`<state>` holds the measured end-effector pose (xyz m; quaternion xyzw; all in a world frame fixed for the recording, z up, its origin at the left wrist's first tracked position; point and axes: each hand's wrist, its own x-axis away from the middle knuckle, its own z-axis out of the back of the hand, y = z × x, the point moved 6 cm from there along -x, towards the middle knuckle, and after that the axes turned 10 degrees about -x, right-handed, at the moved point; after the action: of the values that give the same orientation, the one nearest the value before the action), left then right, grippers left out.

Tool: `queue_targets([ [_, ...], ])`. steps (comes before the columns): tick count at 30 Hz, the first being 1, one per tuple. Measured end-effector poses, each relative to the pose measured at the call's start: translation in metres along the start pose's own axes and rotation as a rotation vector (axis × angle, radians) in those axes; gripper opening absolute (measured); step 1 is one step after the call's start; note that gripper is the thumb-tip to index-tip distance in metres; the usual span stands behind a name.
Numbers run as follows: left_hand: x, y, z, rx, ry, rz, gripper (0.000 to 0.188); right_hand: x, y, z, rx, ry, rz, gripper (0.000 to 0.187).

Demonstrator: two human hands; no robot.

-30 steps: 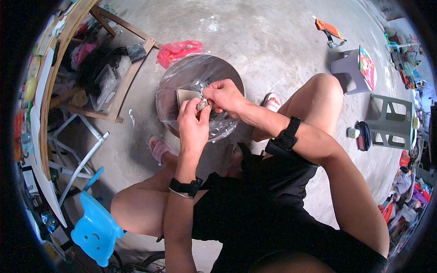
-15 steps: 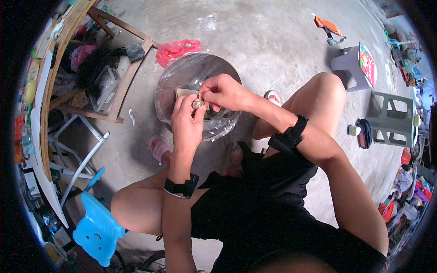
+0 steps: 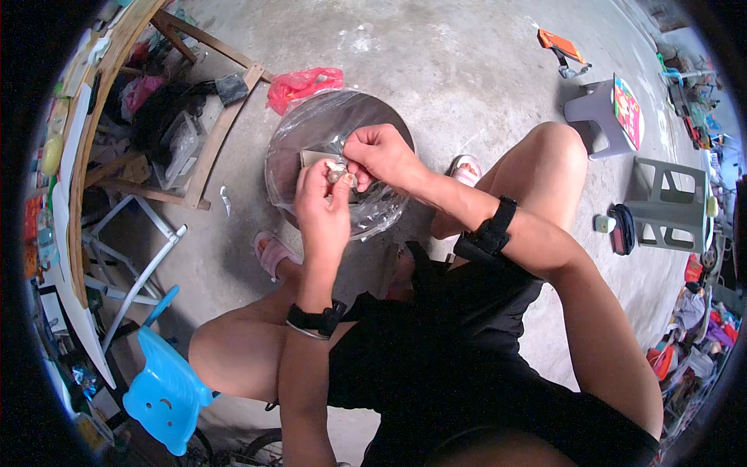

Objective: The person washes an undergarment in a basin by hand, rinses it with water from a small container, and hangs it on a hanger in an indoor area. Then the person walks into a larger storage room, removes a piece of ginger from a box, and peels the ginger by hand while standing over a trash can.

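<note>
My left hand (image 3: 323, 198) is closed, pinching a small, pale, rounded thing (image 3: 336, 174) with brownish patches, between thumb and fingers. It looks like a bulb, perhaps garlic, but is too small to name surely. Just beside it, to the right, my right hand (image 3: 381, 156) is closed, thumb and forefinger pressed together; what lies between them I cannot make out. Both hands are above a round dark container or low table (image 3: 292, 128) with clear plastic film (image 3: 381, 222) over it. On it, partly hidden behind my left fingers, is a flat beige piece (image 3: 313, 157) like cardboard.
A crumpled red plastic bag (image 3: 303, 84) touches the far edge of the round thing. To the left stand a wooden frame (image 3: 222, 136) and a blue child's chair (image 3: 165, 393). Grey plastic stools (image 3: 669, 206) and an orange-and-black object (image 3: 562, 48) are at right.
My right fingertips have drawn slightly up and away from the pale thing, which shows more now. My left hand has turned a little and shifted slightly right, keeping its hold.
</note>
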<state>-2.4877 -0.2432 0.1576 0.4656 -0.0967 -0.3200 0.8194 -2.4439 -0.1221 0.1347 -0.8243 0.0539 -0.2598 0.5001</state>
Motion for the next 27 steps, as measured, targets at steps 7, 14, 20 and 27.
queue_targets([
  [7, -0.004, -0.027, 0.005, 0.321, -0.076, 0.151, 0.027, -0.002, -0.005, 0.012, 0.273, 0.017, 0.041, 0.015],
  [14, -0.003, -0.028, 0.005, 0.234, -0.117, 0.124, 0.03, 0.01, -0.034, -0.013, 0.659, -0.133, 0.496, 0.01],
  [20, -0.002, -0.017, 0.005, 0.183, -0.133, 0.091, 0.041, 0.013, -0.032, -0.02, 0.821, -0.26, 0.575, 0.014],
  [27, -0.004, -0.007, 0.006, 0.091, -0.188, 0.066, 0.047, 0.016, -0.031, -0.023, 0.93, -0.32, 0.603, 0.013],
])
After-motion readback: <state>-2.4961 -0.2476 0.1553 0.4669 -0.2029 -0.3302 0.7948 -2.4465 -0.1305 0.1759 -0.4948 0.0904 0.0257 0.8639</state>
